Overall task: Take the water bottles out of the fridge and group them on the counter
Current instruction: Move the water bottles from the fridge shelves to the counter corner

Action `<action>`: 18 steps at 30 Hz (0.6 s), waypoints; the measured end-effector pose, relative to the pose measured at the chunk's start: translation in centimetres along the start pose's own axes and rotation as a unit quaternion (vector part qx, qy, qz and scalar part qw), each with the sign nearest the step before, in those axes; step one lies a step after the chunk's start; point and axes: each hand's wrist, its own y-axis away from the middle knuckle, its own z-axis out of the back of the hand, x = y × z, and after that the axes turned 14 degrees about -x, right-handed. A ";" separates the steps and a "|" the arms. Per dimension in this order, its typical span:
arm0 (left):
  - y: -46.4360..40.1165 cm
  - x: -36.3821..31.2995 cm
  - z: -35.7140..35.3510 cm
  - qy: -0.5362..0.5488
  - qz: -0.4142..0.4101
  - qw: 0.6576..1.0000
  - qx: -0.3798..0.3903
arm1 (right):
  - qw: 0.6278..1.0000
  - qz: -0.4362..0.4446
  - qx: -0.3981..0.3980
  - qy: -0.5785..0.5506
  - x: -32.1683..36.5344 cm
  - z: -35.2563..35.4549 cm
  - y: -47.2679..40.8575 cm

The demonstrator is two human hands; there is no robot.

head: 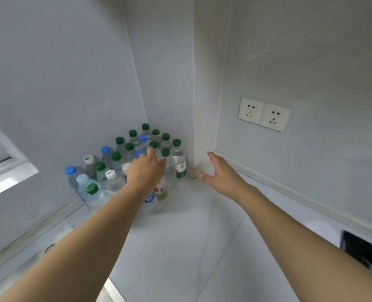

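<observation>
My left hand (pixel 146 171) reaches, fingers extended, over the water bottles (pixel 133 162) clustered upright in the surface (pixel 180 225) corner; my right hand (pixel 218 171) hovers open beside them. Risk: brushing the tightly packed caps could topple several bottles.

You see clear water bottles (pixel 170 171) capped mostly dark green, a few blue or white; one (pixel 180 163) wears a green-and-white label. Your desk (pixel 180 236) is pale grey-white, the walls (pixel 61 73) light grey, and the twin sockets (pixel 264 114) cream-white.
</observation>
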 end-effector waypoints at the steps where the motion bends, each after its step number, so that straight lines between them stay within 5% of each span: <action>1: 0.7 -1.3 0.4 0.001 -0.019 1.000 0.006 | 1.000 -0.002 -0.006 0.009 -0.6 1.0 1.0; 18: 12.0 -21.7 2.6 0.030 -0.356 0.932 0.068 | 0.976 -0.108 -0.162 0.093 -8.8 15.8 17.5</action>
